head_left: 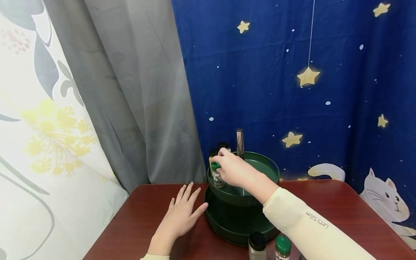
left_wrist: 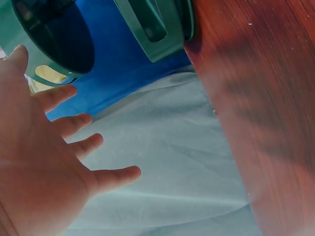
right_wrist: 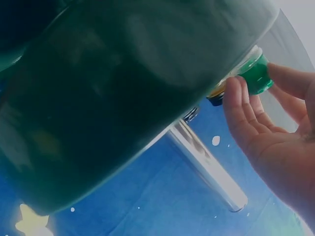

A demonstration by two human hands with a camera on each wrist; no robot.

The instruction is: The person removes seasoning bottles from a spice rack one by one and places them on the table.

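Note:
A two-tier dark green rack stands on the table, with an upper tray (head_left: 234, 198) above a wider lower tray (head_left: 224, 234). Between thumb and fingertips, my right hand (head_left: 234, 169) pinches the green cap of a small spice jar (head_left: 219, 180) at the left side of the upper tray. The right wrist view shows the green cap (right_wrist: 257, 76) between the thumb and fingers. Close behind it are two black-capped jars (head_left: 223, 145), partly hidden by the hand. My left hand (head_left: 180, 218) has its fingers spread, its thumb tip right beside the lower tray's left rim.
A metal post (head_left: 240, 144) rises from the rack. At the table's front stand a black-capped jar (head_left: 257, 242) and a green-capped jar (head_left: 283, 245), near my right sleeve (head_left: 312, 220). Grey and blue curtains (head_left: 260, 72) hang behind the reddish-brown table (head_left: 130, 224).

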